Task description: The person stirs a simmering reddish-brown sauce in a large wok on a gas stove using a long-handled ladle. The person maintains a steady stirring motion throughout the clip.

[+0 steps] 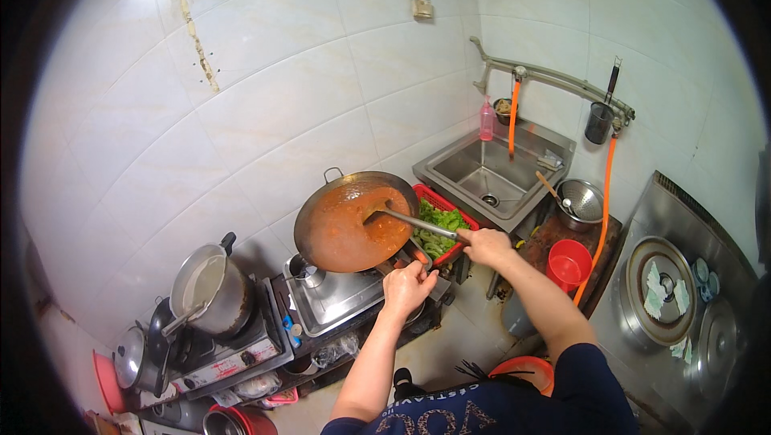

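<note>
A large metal wok (310,218) holds a thick orange-red sauce (343,227) with steam over it, above the stainless steel tray. My right hand (486,247) grips the handle end of a long metal wok spatula (421,225), whose blade dips into the sauce. My left hand (406,287) is closed near the wok's lower right side, apparently around its handle, though the fingers hide the grip. Beyond my hands, a red plastic basket (470,218) holds green leafy vegetables (440,224), close beside the wok.
A steel sink (464,173) stands at the back right. On the left, a deep pot (220,296) with a ladle sits on a gas stove (241,353). A red plastic container (569,261) and a colander (581,200) stand right, near an orange hose (606,194).
</note>
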Motion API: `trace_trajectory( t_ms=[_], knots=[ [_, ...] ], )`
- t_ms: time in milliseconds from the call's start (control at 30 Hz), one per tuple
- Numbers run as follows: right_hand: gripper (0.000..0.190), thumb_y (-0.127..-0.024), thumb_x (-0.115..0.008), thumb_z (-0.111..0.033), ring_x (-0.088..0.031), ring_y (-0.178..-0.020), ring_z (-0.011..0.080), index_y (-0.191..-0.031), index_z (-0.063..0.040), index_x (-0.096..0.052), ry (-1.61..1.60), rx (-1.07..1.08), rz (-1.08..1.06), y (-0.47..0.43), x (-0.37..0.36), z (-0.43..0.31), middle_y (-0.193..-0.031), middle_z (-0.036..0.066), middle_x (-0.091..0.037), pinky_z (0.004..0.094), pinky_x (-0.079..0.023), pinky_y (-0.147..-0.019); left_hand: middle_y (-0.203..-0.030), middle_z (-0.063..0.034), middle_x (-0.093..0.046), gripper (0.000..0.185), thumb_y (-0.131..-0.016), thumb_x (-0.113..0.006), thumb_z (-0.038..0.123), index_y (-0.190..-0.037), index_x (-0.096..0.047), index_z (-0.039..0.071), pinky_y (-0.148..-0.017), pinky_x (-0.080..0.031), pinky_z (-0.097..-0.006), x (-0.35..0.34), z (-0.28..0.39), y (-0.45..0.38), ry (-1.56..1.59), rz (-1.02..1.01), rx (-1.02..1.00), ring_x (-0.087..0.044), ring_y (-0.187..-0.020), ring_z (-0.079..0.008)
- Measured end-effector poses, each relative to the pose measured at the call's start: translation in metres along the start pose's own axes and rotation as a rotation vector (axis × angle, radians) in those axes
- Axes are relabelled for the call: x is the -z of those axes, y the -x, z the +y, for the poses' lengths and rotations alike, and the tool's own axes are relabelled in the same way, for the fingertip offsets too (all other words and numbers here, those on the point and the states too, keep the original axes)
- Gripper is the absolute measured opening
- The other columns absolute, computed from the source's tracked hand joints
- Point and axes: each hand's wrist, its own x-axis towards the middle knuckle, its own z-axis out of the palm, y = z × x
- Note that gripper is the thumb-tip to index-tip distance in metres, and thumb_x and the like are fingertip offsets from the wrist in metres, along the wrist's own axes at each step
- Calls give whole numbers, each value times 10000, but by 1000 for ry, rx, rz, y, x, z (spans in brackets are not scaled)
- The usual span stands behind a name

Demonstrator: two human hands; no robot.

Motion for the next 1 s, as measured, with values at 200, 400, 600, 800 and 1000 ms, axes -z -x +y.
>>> trace_trajectory(
  t_ms=[200, 400, 600, 800, 1000],
  knots=[
    [632, -888, -652, -327, -681, -1061, 331, -1480, -185, -483, -270, 75, -60, -41, -60, -58, -1148, 173, -707, 453, -539, -896, -580, -93, -630, 330, -804, -748, 361, -673, -602, 95, -581, -528, -438, 1, -2, -2, -9, -26, 15, -660, -581, -323],
    [648, -897, -641, -217, -530, -434, 139, -1515, -199, -447, -731, 198, -338, -20, -43, -60, -691, 68, -607, 322, -428, -369, -570, -106, -615, 362, -790, -776, 363, -642, -594, 87, -568, -521, -430, -1, -7, 2, -17, 13, -6, -656, -578, -336],
    [557, -889, -681, -205, -507, -491, 97, -1431, -180, -554, -609, 145, -389, 11, 2, -14, -842, 28, -658, 271, -424, -435, -589, -111, -626, 326, -792, -770, 332, -666, -600, 84, -562, -523, -439, -3, -9, 3, 37, 30, -15, -656, -586, -340],
    [558, -845, -741, -297, -704, -937, 319, -1375, -183, -606, -184, 152, -66, 20, 18, 30, -1080, 164, -730, 403, -554, -809, -556, -118, -599, 294, -788, -749, 255, -636, -567, 82, -593, -513, -449, 2, -9, 5, 17, 25, -125, -633, -580, -346],
    [550, -855, -719, -383, -657, -1076, 387, -1352, -173, -615, -165, 113, 23, 25, 1, -1, -1144, 205, -695, 477, -521, -915, -610, 9, -566, 123, -732, -651, 193, -661, -565, 141, -782, -426, -356, 41, 40, 17, -331, -74, -836, -567, -738, -199]
  ],
)
